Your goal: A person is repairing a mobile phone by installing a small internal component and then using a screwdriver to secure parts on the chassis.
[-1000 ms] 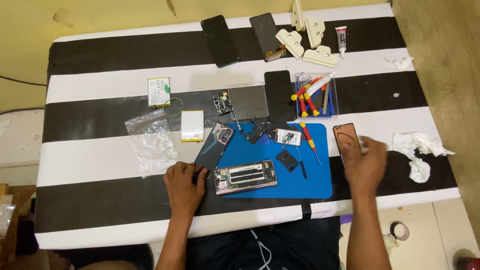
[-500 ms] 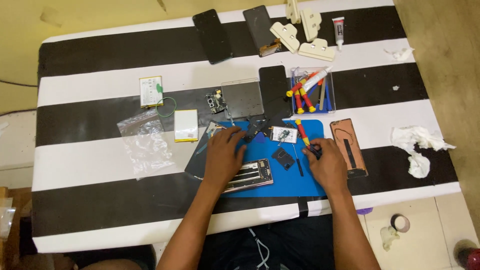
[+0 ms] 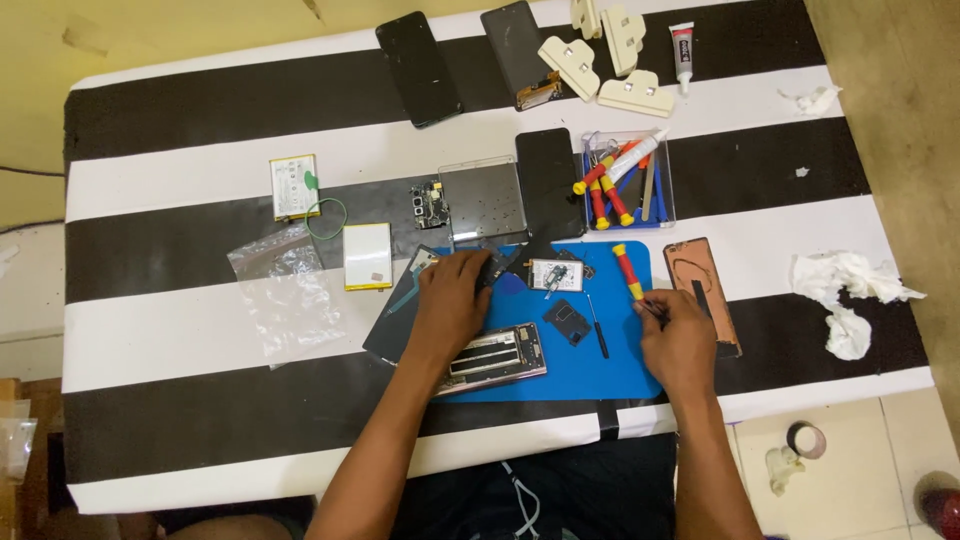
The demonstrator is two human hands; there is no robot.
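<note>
1. R hand [image 3: 678, 335]: fingertips pinched on the handle end of the red-and-yellow screwdriver [image 3: 629, 272], which lies at the right edge of the blue mat [image 3: 620, 375]. Grasping, not yet lifted, I think; the view is too small to tell if the tip is off the mat.
2. L hand [image 3: 450, 300]: palm down, fingers spread flat over the dark parts at the mat's top-left corner. It presses rather than clasps, and I can't tell if anything is pinched underneath.
3. Opened phone frame [image 3: 492, 358] sits just below my L hand on the mat, insides up, not touched by either hand.
4. Between my hands: small board w/ silver shield [image 3: 555, 274], dark square part [image 3: 568, 322], thin black tool [image 3: 597, 326], all loose on the mat.
5. To do this well: roll the driver up into the fingertips before moving it, keep the L hand steady so nothing slides, and sweep clear of the loose bits.
6. Further out: copper-coloured back cover [image 3: 712, 290] just right of the mat, tool tray [image 3: 628, 180] above it, crumpled tissue [image 3: 848, 290] far right, batteries [image 3: 367, 256] and plastic bag [image 3: 285, 290] to the left.
</note>
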